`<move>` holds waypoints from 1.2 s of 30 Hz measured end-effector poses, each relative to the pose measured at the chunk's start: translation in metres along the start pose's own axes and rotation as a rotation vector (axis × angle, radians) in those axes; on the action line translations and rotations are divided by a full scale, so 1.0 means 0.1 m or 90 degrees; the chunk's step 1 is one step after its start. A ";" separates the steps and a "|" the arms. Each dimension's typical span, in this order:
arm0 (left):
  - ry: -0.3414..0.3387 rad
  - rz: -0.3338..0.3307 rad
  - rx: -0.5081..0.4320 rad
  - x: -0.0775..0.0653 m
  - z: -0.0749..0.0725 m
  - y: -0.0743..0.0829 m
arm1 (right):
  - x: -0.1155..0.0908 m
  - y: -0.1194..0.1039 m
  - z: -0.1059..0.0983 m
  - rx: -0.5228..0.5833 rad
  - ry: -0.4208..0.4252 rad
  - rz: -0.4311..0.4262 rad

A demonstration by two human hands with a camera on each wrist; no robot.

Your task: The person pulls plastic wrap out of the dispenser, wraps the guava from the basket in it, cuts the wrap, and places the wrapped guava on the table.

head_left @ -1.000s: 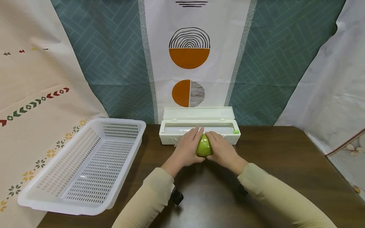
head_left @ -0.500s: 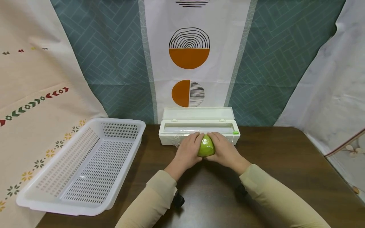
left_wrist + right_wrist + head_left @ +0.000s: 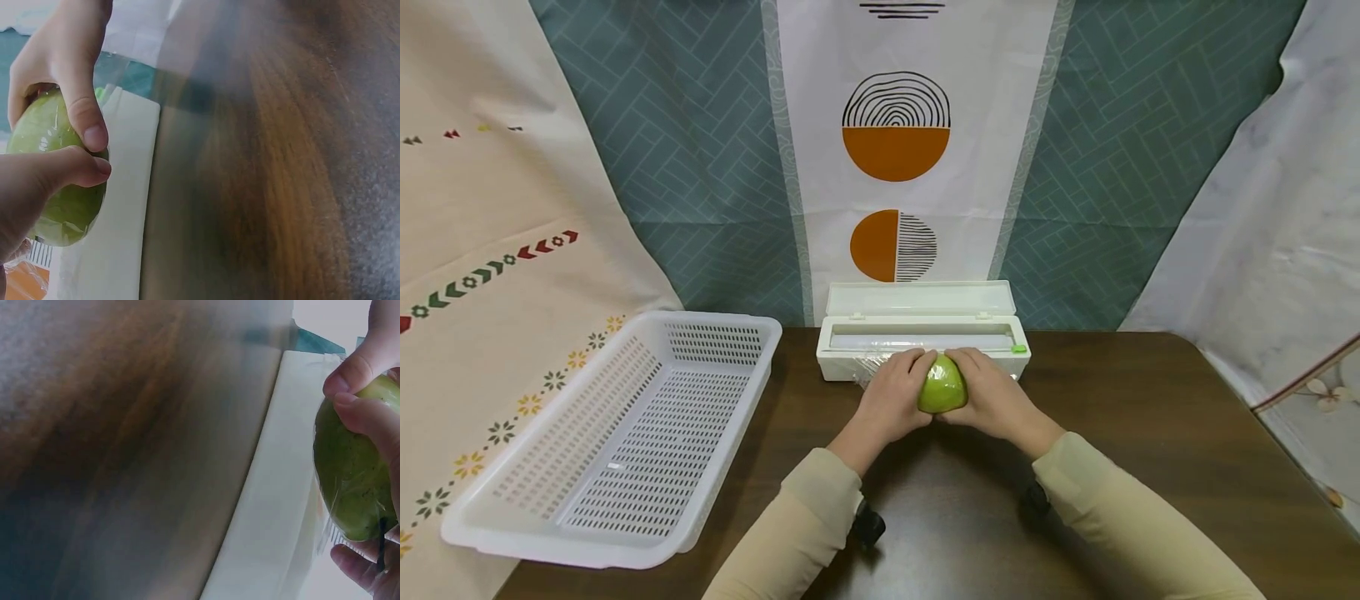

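Observation:
Both hands hold a green pear (image 3: 942, 385) between them, just in front of the white cling film dispenser (image 3: 838, 362). Clear film with shiny creases covers the fruit, and its dark stem shows low in the right wrist view. My left hand (image 3: 891, 398) grips the pear's left side, and my right hand (image 3: 1000, 402) grips the right side. Seen from the left wrist, the two thumbs almost meet on the near face of the pear (image 3: 78, 203). Wrinkled cling film (image 3: 868, 367) lies between the dispenser and the left hand. The dispenser's lid (image 3: 920, 298) is raised, baring the roll.
A white perforated plastic basket (image 3: 730, 454) stands on the left of the dark wooden table (image 3: 1135, 417). A green slider (image 3: 1018, 349) sits at the dispenser's right end. Patterned cloths (image 3: 722, 167) hang behind and at the sides.
Over the first half second both hands and the pear shift slightly right, and the fingers lower from the dispenser's top edge. Since then they stay almost still.

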State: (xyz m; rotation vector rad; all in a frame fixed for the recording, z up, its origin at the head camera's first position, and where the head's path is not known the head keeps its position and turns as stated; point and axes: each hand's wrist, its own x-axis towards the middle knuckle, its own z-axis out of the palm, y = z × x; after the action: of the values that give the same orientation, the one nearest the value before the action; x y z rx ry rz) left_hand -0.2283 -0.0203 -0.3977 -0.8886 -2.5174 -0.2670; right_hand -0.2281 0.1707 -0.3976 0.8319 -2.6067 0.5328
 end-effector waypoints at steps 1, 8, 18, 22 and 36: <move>-0.006 -0.003 -0.006 0.00 -0.01 0.00 | 0.01 0.00 -0.01 0.004 -0.002 -0.001; -0.046 -0.019 -0.044 0.06 -0.10 -0.04 | 0.09 0.02 -0.12 0.036 -0.033 -0.007; -0.104 -0.056 -0.149 0.25 -0.28 -0.11 | 0.31 0.07 -0.37 0.093 -0.094 -0.011; -0.110 -0.059 -0.178 0.32 -0.35 -0.15 | 0.36 0.09 -0.45 0.099 -0.114 0.020; -0.090 -0.107 -0.224 0.63 -0.55 -0.28 | 0.71 0.15 -0.74 0.133 -0.118 0.047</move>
State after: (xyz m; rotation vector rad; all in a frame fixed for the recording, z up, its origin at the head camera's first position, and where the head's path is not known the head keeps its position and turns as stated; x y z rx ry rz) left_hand -0.2698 -0.0250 -0.3199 -0.8483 -2.7302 -0.7441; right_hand -0.2756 0.1816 -0.3067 0.8897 -2.7935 0.7954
